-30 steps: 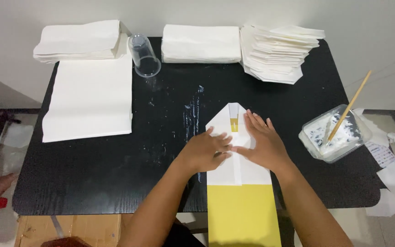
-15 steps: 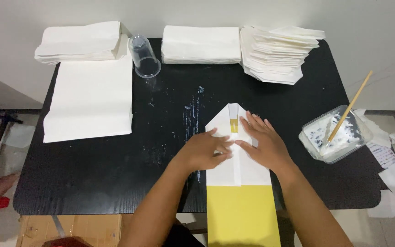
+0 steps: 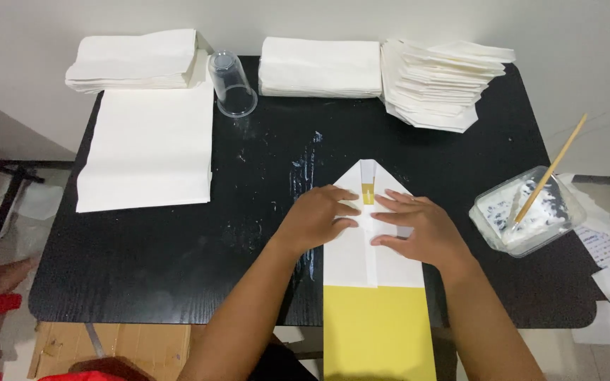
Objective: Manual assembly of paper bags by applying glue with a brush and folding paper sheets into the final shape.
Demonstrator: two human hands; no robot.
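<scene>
Bright, even indoor light from overhead; no hard shadows anywhere. The glossy black desk (image 3: 178, 268) catches pale streaks of glare just beyond the left hand (image 3: 317, 219) and right hand (image 3: 418, 229), on smeared patches of its top. Soft, short shadows lie under both hands. The white paper stacks (image 3: 319, 67) along the far edge, well beyond the hands, are near overexposed, with little surface detail. Focus is sharp across the middle. Slight wide-angle bowing shows at the desk's outer edges. No motion blur on the fingers.
</scene>
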